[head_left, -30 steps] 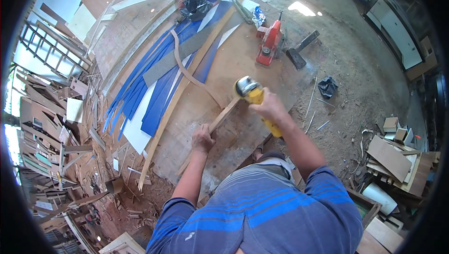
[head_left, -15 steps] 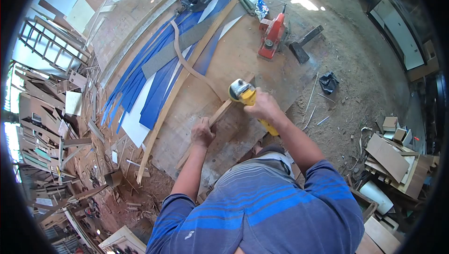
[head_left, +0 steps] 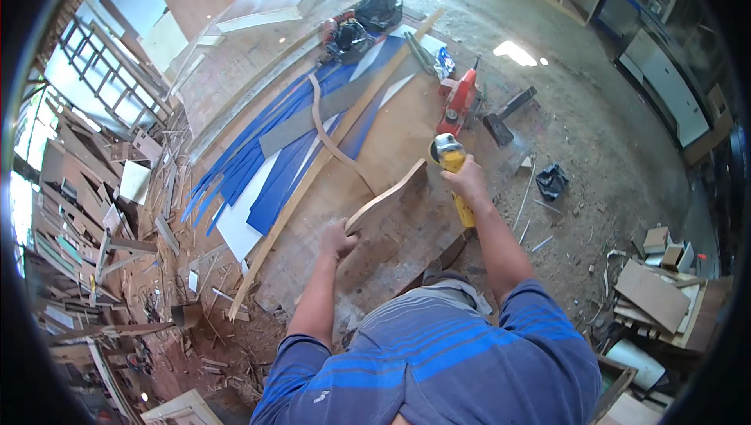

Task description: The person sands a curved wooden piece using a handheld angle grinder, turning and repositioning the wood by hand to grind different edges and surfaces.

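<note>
Board (head_left: 391, 196) first: I see it between the two hands, its long axis running slantwise from the left hand (head_left: 338, 241) away from the body and to the right. Its pale, gently bowed edge faces up to my camera, and its side below is in shade. The left hand is the nearer one, closed around the near end; whether wood runs on past that grip I cannot tell. The far end points at the head of the grinder (head_left: 452, 160), which the right hand (head_left: 468, 178) holds with its fingers wrapped around the body, just behind the head. From up here I make out a narrow gap between that far end and the grinder's head, though I cannot judge their difference in height. I see nothing lodged in that gap.

Both hands are over the worktop (head_left: 403, 131). On the board's left side, a thin curved strip (head_left: 317, 112) has its near end right beside the board's middle; I cannot tell if they touch. Farther left I have the long lath (head_left: 285, 227), slanting much the same way, with blue strips (head_left: 235, 178) beyond it. Past the grinder, away from the body, the red planer (head_left: 458, 104) stands close, with the hammer (head_left: 501, 124) to its right. A black bag (head_left: 552, 181) lies well to the right, on the ground.
</note>
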The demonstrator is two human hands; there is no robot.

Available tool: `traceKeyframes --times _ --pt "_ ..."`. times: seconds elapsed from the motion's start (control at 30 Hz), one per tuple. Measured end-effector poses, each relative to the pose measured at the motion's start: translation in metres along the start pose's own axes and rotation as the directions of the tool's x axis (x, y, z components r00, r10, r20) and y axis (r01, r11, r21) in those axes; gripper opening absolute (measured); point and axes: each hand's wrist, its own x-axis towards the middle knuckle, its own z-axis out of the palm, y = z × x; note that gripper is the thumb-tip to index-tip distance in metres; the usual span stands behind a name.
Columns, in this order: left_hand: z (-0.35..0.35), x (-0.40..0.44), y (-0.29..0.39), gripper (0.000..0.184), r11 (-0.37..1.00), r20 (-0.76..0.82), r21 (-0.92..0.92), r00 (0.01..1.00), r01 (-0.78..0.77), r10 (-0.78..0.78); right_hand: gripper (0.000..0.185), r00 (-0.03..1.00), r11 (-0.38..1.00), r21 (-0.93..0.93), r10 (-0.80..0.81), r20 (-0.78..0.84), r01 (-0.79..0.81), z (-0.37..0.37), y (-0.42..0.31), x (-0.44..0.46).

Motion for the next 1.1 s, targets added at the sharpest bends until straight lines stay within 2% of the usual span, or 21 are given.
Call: traceKeyframes --times 0.07,0.17,0.2,0.3,0.43,0.53,0.63,1.1 --pt "-0.022 -0.004 -0.011 0.042 0.967 0.087 -0.25 0.996 0.04 -0.019 0.059 0.999 0.975 0.22 0.032 -0.031 -0.025 -0.002 0.015 -0.006" --pt "-0.07 -0.025 -0.019 0.048 0.846 0.196 -0.516 0.98 0.136 -0.038 0.05 0.994 0.895 0.446 -0.041 0.1 -0.008 -0.025 0.019 -0.022" --pt "-0.091 -0.033 -0.017 0.05 0.795 0.22 -0.584 0.975 0.163 -0.038 0.048 0.994 0.888 0.459 -0.035 0.104 -0.017 -0.026 0.022 -0.026" --pt "-0.149 -0.061 -0.002 0.046 0.721 0.161 -0.684 0.987 0.11 0.002 0.043 0.993 0.887 0.46 -0.013 0.118 -0.043 -0.03 0.027 -0.04" --pt "-0.187 -0.075 -0.021 0.039 0.807 0.105 -0.587 0.994 0.056 0.007 0.042 0.986 0.88 0.469 -0.003 0.165 -0.076 -0.027 0.033 -0.049" --pt "-0.207 -0.093 -0.018 0.039 0.746 0.052 -0.666 0.998 0.012 0.031 0.041 0.984 0.87 0.49 -0.034 0.175 -0.057 -0.022 0.033 -0.051" --pt "-0.226 -0.112 -0.004 0.045 0.749 -0.004 -0.662 1.0 -0.025 0.031 0.041 0.984 0.89 0.452 -0.025 0.175 -0.058 -0.024 0.02 -0.06" --pt "-0.217 -0.122 -0.017 0.039 0.76 -0.04 -0.65 0.999 -0.021 -0.007 0.04 0.973 0.886 0.457 -0.031 0.228 -0.079 -0.019 0.011 -0.063"
